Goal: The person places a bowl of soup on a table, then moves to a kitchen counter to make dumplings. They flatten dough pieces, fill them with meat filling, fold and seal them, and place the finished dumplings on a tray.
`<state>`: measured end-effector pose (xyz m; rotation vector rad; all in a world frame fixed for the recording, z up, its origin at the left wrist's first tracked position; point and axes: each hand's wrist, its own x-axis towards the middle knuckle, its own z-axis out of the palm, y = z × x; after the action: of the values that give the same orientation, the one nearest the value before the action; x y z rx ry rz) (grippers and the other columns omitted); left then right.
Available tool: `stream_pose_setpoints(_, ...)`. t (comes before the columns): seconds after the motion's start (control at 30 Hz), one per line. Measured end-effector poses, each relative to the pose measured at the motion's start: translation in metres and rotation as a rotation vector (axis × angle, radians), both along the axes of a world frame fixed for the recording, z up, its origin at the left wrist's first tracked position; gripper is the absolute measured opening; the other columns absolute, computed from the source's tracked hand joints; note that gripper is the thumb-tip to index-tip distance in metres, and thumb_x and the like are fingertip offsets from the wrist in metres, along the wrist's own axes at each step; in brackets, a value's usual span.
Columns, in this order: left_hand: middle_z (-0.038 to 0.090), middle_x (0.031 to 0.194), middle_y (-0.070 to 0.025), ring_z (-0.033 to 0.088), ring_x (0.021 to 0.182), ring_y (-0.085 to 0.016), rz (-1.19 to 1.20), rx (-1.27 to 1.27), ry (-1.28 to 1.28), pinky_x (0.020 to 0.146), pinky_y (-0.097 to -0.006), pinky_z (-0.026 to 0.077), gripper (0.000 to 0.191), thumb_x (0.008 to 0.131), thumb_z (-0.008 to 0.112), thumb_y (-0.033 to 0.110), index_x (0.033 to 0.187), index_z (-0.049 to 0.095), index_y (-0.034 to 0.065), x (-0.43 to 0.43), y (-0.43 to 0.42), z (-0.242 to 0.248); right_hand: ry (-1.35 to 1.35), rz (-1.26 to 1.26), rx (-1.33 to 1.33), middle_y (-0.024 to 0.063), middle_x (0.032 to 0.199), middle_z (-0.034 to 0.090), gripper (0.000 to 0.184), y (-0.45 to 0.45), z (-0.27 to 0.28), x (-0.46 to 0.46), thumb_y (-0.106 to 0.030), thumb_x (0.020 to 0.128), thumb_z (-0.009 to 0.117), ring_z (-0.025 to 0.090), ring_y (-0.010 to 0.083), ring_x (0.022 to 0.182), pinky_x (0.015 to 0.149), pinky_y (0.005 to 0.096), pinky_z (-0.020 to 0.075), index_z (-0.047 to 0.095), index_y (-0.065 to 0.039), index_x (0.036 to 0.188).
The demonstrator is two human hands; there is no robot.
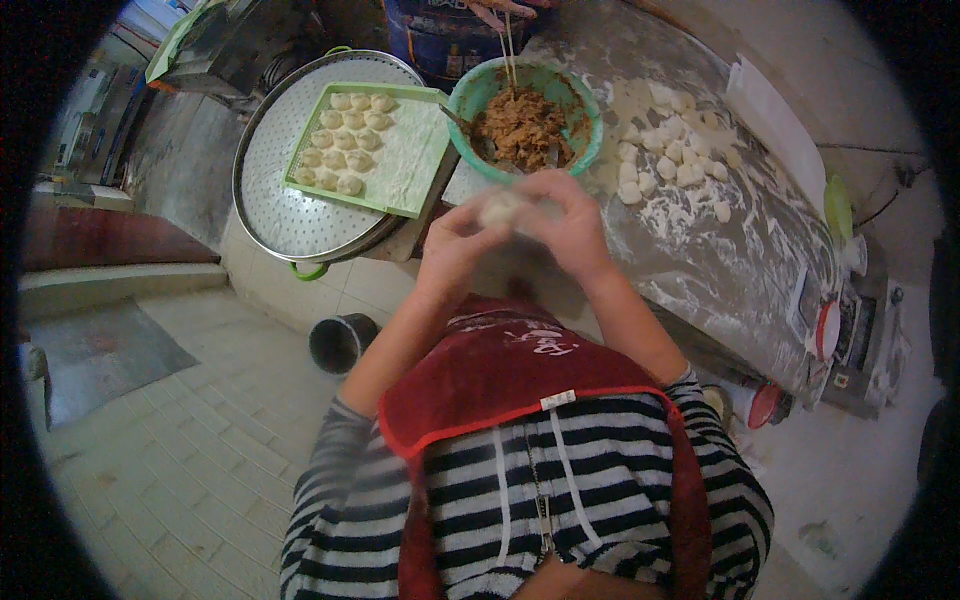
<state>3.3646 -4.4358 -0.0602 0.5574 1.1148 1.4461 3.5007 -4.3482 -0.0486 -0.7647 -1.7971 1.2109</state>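
Both of my hands meet in front of a green plastic bowl of brown filling. Between their fingertips is a pale piece of dough, blurred by motion; whether it is sealed cannot be told. My left hand grips its left side, and my right hand is at its right. A utensil handle and a pair of chopsticks stick out of the bowl. Rows of filled dumplings lie on a light green tray at the left. Small dough pieces lie on the floured table at the right.
The tray rests on a large perforated metal steamer plate with green handles. Another person's hand is at the chopsticks' top. A kitchen scale stands at the floured table's right end. A dark bucket is on the floor.
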Motion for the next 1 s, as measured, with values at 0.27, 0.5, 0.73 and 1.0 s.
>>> stream_pose_setpoints(0.27,0.058,0.112,-0.0050,0.054,0.100,-0.013,-0.055,0.039,0.006,0.089,-0.0275,0.041,0.050,0.079,0.064,0.007,0.126,0.048,0.0016,0.001,-0.002,0.003,0.024,0.003,-0.003,0.0067,0.086,0.060,0.015,0.000,-0.001,-0.001,-0.001,0.067,0.070,0.056,0.0189,0.081,0.073,0.0295,0.0443,0.065,-0.002,0.081)
stream_pose_setpoints(0.5,0.056,0.114,-0.0098,0.055,0.098,-0.018,-0.084,0.043,0.157,0.079,-0.0288,0.046,0.058,0.082,0.060,0.008,0.134,0.037,0.0026,-0.001,-0.002,-0.001,-0.061,0.052,-0.028,0.0083,0.094,0.061,0.022,-0.002,-0.004,-0.001,-0.003,0.068,0.070,0.055,0.0203,0.094,0.083,0.0320,0.0432,0.068,-0.005,0.089)
stream_pose_setpoints(0.73,0.060,0.100,-0.0063,0.055,0.084,-0.013,-0.034,-0.032,0.047,0.073,-0.0250,0.044,0.044,0.084,0.058,0.017,0.124,0.045,0.0011,-0.006,-0.004,0.004,0.233,0.296,-0.606,0.0053,0.105,0.060,0.034,-0.007,-0.014,-0.006,-0.014,0.086,0.053,0.053,0.0164,0.101,0.090,0.0309,0.0414,0.055,-0.007,0.119)
stream_pose_setpoints(1.0,0.054,0.112,-0.0101,0.055,0.092,-0.014,-0.036,-0.081,0.067,0.065,-0.0273,0.046,0.046,0.087,0.054,0.025,0.125,0.042,0.0019,-0.008,-0.002,0.010,-0.023,0.310,-0.632,0.0057,0.097,0.059,0.036,-0.007,-0.015,-0.015,-0.031,0.095,0.040,0.056,0.0149,0.082,0.073,0.0284,0.0465,0.056,-0.003,0.110)
